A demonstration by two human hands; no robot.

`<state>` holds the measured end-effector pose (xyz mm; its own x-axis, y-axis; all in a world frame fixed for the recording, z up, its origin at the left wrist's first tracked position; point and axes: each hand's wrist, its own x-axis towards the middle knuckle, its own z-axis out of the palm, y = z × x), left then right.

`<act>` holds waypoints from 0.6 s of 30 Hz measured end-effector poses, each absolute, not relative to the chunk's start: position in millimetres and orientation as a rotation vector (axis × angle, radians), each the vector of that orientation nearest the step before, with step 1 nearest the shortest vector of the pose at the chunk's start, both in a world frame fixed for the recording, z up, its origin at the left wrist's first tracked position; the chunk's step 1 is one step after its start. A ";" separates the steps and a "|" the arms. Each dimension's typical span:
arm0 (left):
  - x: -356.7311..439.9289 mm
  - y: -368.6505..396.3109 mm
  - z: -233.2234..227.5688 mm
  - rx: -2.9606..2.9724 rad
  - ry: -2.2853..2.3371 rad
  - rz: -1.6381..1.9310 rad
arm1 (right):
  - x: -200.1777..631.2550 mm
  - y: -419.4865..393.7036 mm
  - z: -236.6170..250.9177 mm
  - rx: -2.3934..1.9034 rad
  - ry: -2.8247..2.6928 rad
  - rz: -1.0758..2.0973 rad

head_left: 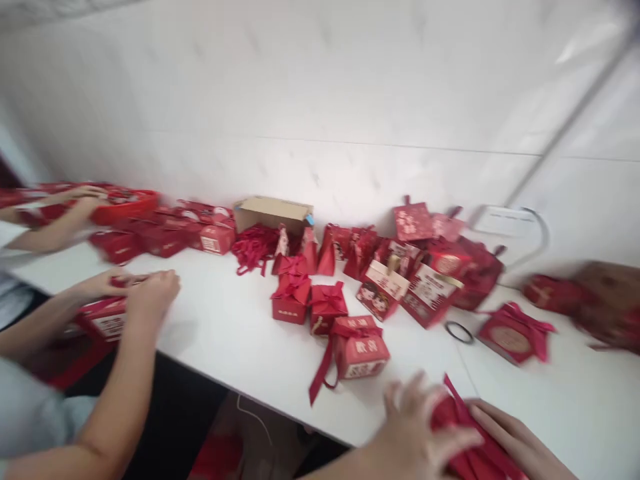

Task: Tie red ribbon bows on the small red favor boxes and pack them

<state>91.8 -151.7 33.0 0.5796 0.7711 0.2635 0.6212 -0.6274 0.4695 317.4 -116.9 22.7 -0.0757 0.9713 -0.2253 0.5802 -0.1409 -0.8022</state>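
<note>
At the bottom right, my left hand (pixel 417 430) and my right hand (pixel 515 440) both press on a flat red paper box with ribbon (pixel 470 443) lying at the near edge of the white table (pixel 225 333). My left hand lies on its left part and my right hand grips its right side. Just beyond my hands stands a finished red gift box with a ribbon bow (pixel 359 348). The frame is blurred by motion.
Several red gift boxes (pixel 310 300) crowd the table's middle, with a brown cardboard box (pixel 273 212) by the wall and a black ring (pixel 459 332). At left, another person's hands (pixel 145 293) work a red box; a further person's arm (pixel 55 220) reaches to a red tray.
</note>
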 end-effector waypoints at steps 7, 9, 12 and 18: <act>75.6 -134.0 30.5 2.212 1.196 1.104 | 288.2 -143.3 58.4 -1.554 -1.342 1.502; 76.6 -137.1 31.1 2.146 1.131 1.047 | 290.8 -150.8 55.5 -1.523 -1.398 1.543; 80.7 -136.6 27.8 2.067 1.120 0.981 | 293.6 -160.1 50.1 -1.524 -1.511 1.451; 82.5 -112.3 25.1 2.011 1.107 0.975 | 275.6 -164.7 45.2 -1.506 -1.489 1.461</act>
<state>82.5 -112.3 25.1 0.3710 0.8792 0.2990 0.4070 -0.4434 0.7986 275.6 -164.7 45.2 -0.2112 0.9301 -0.3006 0.3185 -0.2252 -0.9208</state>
